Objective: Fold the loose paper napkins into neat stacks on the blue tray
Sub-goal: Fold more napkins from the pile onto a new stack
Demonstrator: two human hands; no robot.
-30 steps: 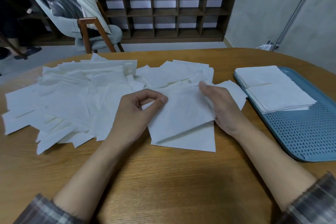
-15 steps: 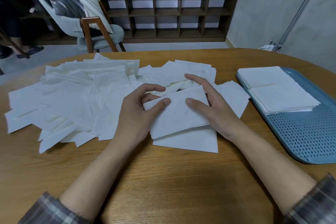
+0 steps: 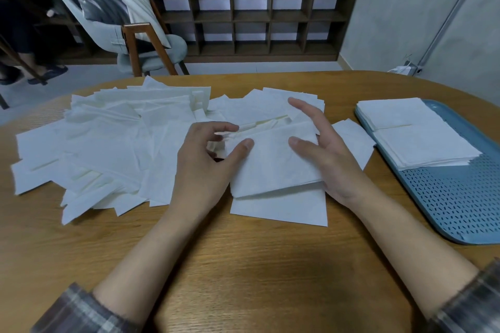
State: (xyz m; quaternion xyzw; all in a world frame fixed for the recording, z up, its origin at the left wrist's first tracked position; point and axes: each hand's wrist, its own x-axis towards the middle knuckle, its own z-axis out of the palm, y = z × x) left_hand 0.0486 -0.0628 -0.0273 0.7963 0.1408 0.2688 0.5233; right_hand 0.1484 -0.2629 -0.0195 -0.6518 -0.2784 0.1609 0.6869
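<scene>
Left hand (image 3: 205, 167) pinching folded napkin (image 3: 273, 167), right hand (image 3: 326, 155) touching it

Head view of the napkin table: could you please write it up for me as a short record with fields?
Surface: wooden table
Loose napkins: spread over the table's left and middle
In work: folded napkin, lying on a flat napkin
Left hand: pinches the folded napkin's left edge
Right hand: fingers spread, thumb on the folded napkin's right side
Blue tray: on the right, holding a far stack and a near stack
</scene>
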